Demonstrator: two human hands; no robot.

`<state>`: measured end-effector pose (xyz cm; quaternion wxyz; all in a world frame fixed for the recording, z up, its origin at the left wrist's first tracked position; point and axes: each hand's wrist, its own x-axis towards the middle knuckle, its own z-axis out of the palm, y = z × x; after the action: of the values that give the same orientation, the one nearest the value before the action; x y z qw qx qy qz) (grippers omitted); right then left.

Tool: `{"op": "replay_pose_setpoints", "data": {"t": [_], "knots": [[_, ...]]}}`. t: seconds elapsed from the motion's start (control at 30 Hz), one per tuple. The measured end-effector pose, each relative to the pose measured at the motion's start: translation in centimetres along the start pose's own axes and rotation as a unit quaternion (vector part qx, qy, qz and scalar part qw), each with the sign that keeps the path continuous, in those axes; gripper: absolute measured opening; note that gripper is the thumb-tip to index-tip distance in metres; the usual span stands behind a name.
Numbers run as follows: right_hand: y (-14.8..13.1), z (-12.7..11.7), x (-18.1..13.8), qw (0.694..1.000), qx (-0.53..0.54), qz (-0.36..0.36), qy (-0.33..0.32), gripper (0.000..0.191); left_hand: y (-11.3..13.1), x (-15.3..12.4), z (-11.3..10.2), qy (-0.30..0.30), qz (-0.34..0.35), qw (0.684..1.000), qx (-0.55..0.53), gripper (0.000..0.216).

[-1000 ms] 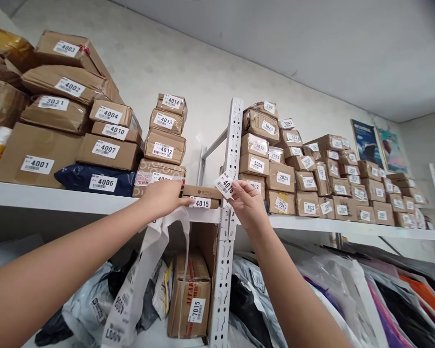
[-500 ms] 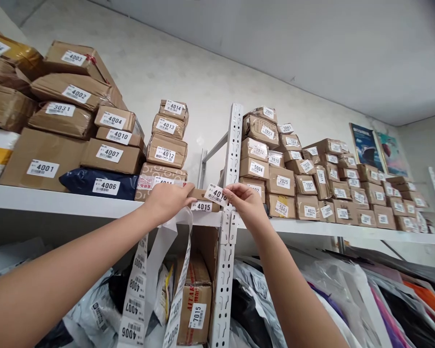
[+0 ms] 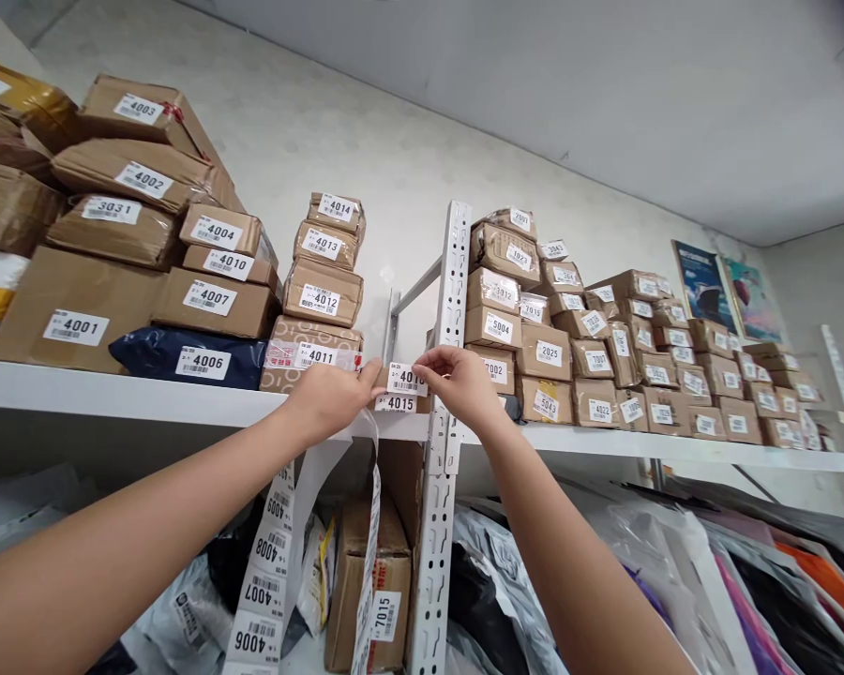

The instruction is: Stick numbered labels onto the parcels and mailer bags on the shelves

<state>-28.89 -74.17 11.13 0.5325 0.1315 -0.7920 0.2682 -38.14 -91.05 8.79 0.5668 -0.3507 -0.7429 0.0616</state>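
My right hand [image 3: 460, 386] pinches the right end of a white barcode label [image 3: 402, 379] reading 401 and a partly covered last digit. The label lies against the front of a small brown box, just above another label [image 3: 396, 403] marked 4015. My left hand [image 3: 334, 398] is closed at the left end of this box, its thumb reaching toward it. From the left hand hangs a long strip of labels [image 3: 263, 572], with numbers such as 4006 and 4007 upside down; its other length [image 3: 369, 553] falls on the right. The fingers' grip on the strip is partly hidden.
A white shelf [image 3: 133, 401] carries stacked, labelled parcels [image 3: 77, 291]. An upright perforated post [image 3: 440, 525] stands right of the box, with more labelled boxes [image 3: 549, 352] beyond it. Below are bagged parcels [image 3: 492, 581] and a carton [image 3: 366, 600] labelled 7015.
The label in my right hand has moved left and straightened, now against the box face. My left hand shifted slightly right, uncovering the 4011 label. The hanging strip swung.
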Motion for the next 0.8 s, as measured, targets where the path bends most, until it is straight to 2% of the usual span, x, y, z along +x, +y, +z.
{"op": "replay_pose_setpoints", "data": {"t": [0.1, 0.23, 0.33, 0.4, 0.47, 0.57, 0.67, 0.8], "knots": [[-0.1, 0.2, -0.1, 0.997, -0.052, -0.044, 0.030, 0.010, 0.1, 0.2, 0.1, 0.000, 0.004, 1.000, -0.004, 0.050], [-0.2, 0.1, -0.2, 0.990, -0.121, -0.067, 0.024, 0.006, 0.1, 0.2, 0.3, 0.000, -0.003, 1.000, -0.022, 0.050], [-0.3, -0.2, 0.0, 0.966, -0.226, -0.103, 0.074, 0.032, 0.0, 0.2, 0.3, -0.004, -0.009, 1.000, -0.027, 0.051], [-0.3, -0.4, 0.3, 0.942, -0.272, -0.180, 0.078, 0.029, 0.0, 0.3, 0.2, -0.007, -0.015, 1.000, -0.024, 0.052], [-0.1, -0.4, 0.6, 0.930, -0.267, -0.250, 0.019, 0.015, -0.1, 0.4, 0.0, -0.008, -0.022, 1.000, -0.019, 0.051], [0.4, -0.4, 0.8, 0.942, -0.207, -0.261, -0.049, 0.016, -0.2, 0.6, -0.3, -0.007, -0.031, 0.999, -0.010, 0.051], [1.0, -0.4, 0.6, 0.955, -0.154, -0.248, -0.054, 0.024, -0.3, 0.6, -0.4, -0.002, -0.030, 1.000, -0.004, 0.051], [1.7, -0.6, 0.1, 0.958, -0.129, -0.248, -0.060, 0.028, -0.4, 0.3, -0.2, 0.006, -0.017, 1.000, 0.003, 0.051]]}}
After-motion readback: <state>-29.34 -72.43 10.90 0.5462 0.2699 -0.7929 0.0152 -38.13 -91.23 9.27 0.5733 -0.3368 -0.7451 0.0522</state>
